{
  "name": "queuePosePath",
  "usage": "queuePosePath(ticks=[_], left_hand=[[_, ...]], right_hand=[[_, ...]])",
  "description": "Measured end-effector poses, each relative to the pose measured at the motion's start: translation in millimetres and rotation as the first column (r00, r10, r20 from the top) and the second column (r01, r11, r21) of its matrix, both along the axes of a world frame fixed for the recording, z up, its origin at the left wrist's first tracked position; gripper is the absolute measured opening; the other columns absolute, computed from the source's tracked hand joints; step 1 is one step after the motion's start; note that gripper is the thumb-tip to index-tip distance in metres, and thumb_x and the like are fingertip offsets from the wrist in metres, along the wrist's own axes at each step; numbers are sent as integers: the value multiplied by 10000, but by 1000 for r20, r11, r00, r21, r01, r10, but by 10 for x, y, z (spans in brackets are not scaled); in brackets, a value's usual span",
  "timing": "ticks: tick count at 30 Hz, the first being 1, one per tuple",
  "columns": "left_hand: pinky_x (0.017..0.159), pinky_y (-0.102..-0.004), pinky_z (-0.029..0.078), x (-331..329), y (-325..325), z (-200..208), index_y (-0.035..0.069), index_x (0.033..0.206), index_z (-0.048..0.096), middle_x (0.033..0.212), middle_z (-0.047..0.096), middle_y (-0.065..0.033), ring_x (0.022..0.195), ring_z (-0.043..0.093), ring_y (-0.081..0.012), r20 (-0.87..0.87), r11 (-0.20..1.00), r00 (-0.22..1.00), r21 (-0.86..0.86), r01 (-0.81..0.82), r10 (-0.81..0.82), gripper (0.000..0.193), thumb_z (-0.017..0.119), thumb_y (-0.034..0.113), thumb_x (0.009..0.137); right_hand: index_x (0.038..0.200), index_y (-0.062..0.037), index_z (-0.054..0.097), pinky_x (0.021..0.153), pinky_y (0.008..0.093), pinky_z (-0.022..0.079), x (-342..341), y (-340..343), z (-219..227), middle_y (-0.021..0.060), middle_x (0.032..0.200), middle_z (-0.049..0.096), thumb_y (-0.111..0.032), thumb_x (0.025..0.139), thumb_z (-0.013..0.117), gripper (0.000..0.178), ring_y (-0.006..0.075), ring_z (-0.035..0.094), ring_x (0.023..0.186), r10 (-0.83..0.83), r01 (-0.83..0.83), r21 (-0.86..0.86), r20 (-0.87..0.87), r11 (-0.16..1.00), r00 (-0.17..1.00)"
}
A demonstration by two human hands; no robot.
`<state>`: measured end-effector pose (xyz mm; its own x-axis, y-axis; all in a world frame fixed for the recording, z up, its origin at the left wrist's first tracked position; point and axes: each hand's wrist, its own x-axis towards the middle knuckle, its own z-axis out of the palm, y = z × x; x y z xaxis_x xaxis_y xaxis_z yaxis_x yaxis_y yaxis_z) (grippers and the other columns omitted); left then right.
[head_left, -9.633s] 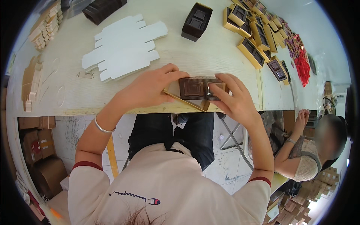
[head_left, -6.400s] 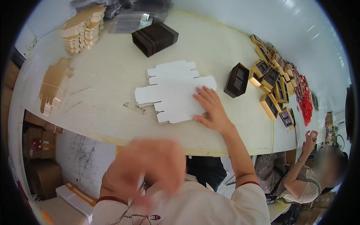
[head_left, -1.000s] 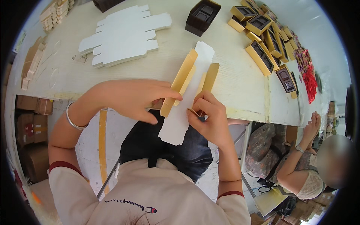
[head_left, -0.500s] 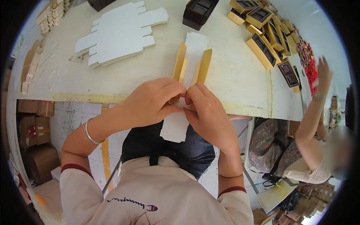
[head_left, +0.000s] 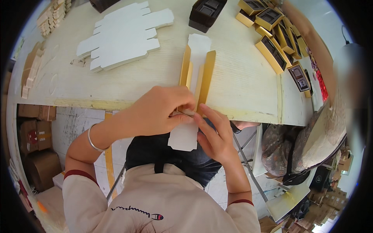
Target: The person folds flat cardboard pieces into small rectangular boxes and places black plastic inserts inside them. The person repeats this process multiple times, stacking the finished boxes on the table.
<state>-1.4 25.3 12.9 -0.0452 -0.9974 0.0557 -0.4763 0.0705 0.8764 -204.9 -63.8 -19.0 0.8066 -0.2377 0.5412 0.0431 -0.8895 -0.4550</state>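
Note:
A half-folded carton [head_left: 199, 48], white inside with gold outer walls standing up on both sides, lies across the table's near edge. Its white end flap [head_left: 183, 136] hangs over my lap. My left hand [head_left: 165, 106] pinches the folded tabs at the carton's near end, thumb below and fingers above. Beside it, my right hand [head_left: 217, 134] has its fingers stretched out and apart, the fingertips touching the right gold wall and the tab's edge. The exact fold under my left fingers is hidden.
A stack of flat white carton blanks [head_left: 120, 37] lies at the left. Beyond the carton stands a pile of dark brown plastic trays [head_left: 207, 13]. Several gold boxes with dark trays [head_left: 272, 52] are heaped at the right, where a co-worker's arm [head_left: 311, 39] reaches over the table.
My right hand has dropped slightly and its fingers have spread from their pinch. My left hand has turned over the tabs, still pinching. The co-worker has leaned forward, reaching to the far right boxes.

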Motion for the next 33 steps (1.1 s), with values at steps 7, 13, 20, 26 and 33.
queuePosePath(ticks=[7,13,20,26,33], left_hand=[[683,-240,449,141,43,106,48,1187,428,1133,544,-75,853,525,-104,-250,971,965,199,135,-83,328,593,116,911],[650,-237,473,-43,101,-101,40,1136,469,1340,398,-121,896,572,-145,-374,987,919,-47,-157,128,294,609,2,880],[616,-328,507,-299,161,-210,1,872,600,996,583,-110,721,602,-254,249,838,894,-504,-209,373,121,698,42,816],[566,-349,485,-177,119,-90,30,845,585,804,596,-78,681,599,-250,459,952,864,-297,-71,208,106,664,95,814],[785,-365,478,351,-17,63,54,893,617,903,633,-36,898,584,-263,515,930,856,-290,226,-48,150,680,87,761]], right_hand=[[947,16,643,632,263,497,285,-49,-35,140,961,604,23,829,670,120,207,604,730,-89,-20,467,209,884,974],[1017,21,604,527,257,456,348,21,56,158,1033,566,51,771,718,273,147,509,603,-218,152,355,154,922,964],[1001,-9,603,616,317,403,277,-40,96,79,944,521,-77,710,671,306,201,521,760,-192,158,-327,-72,932,979],[902,-39,596,621,349,421,319,-118,202,85,813,470,-69,715,671,204,238,544,769,-79,41,-129,-309,991,948],[939,-23,615,658,408,435,159,-503,271,85,809,548,-22,736,679,213,285,547,760,-108,105,-38,-106,994,988]])
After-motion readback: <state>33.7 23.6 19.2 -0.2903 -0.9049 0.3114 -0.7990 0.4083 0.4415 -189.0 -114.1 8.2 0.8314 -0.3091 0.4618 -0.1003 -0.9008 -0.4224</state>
